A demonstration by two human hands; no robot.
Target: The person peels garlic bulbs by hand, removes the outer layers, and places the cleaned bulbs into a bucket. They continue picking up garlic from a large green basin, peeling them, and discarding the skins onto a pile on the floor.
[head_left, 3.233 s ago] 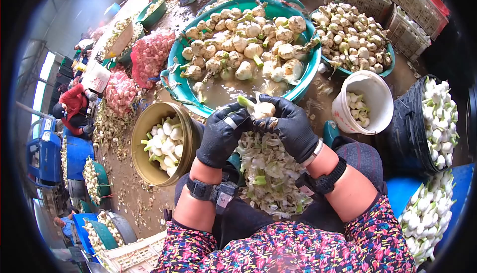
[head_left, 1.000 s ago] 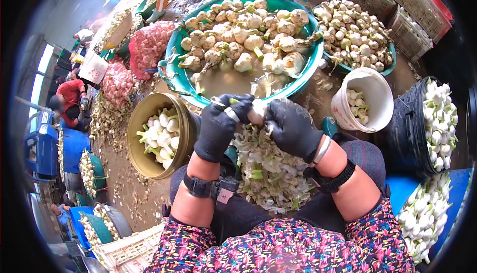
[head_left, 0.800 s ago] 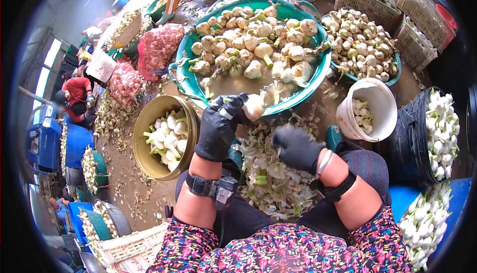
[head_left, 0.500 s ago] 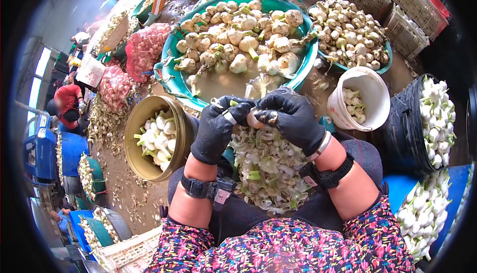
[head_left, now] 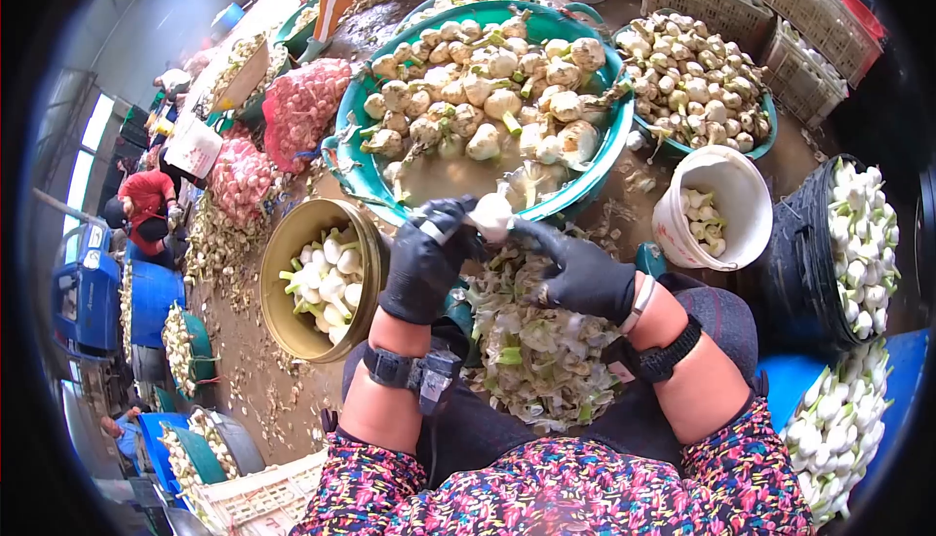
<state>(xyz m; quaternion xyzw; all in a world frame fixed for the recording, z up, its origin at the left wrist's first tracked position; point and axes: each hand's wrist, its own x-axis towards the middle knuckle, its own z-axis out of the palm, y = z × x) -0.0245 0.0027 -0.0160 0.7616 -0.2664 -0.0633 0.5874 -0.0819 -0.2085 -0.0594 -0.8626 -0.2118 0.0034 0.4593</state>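
Spreading across the top, the green tub (head_left: 353, 161) holds unpeeled bulbs; below it peelings (head_left: 531, 341) heap on the lap. The left hand (head_left: 426, 261) grips the white bulb (head_left: 491, 214) above that heap, and the right hand (head_left: 583, 268) pinches its skin.

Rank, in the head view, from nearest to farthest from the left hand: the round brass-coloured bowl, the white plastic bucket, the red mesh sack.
1. Round brass-coloured bowl: just outside the left hand.
2. White plastic bucket: across, past the right hand.
3. Red mesh sack: far, upper left.
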